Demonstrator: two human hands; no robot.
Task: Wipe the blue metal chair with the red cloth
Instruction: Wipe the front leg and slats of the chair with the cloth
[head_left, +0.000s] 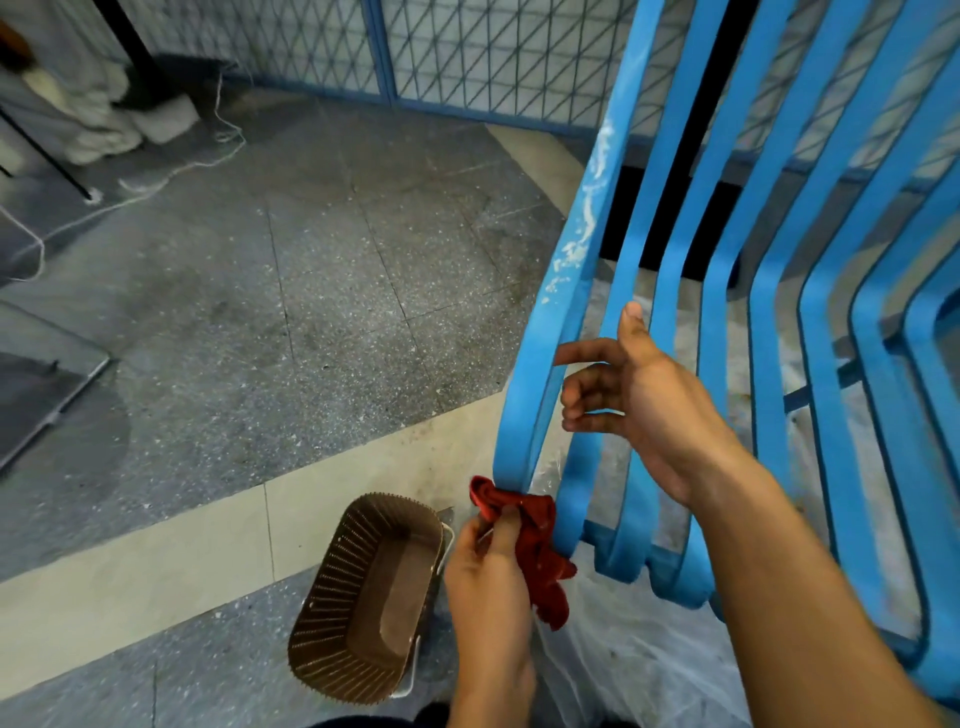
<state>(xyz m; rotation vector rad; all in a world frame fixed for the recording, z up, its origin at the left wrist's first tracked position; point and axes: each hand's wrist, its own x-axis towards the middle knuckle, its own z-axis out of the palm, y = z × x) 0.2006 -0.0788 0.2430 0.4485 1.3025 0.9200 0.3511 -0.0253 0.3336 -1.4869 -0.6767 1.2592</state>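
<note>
The blue metal chair (727, 291) fills the right half of the view, its flat slats curving from the backrest down into the seat. White paint specks mark its leftmost slat. My left hand (488, 566) grips the crumpled red cloth (535, 540) and presses it against the front curve of the leftmost slat. My right hand (639, 400) hovers over the seat slats with loosely curled fingers and a raised thumb, holding nothing; whether the fingertips touch the leftmost slat is unclear.
A brown ribbed plastic basket (322, 618) sits on the floor just left of the chair's front. Clear plastic sheeting (623, 660) lies under the chair. A blue mesh fence (467, 57) runs along the back. White cloth bundles (104, 124) and cord lie far left.
</note>
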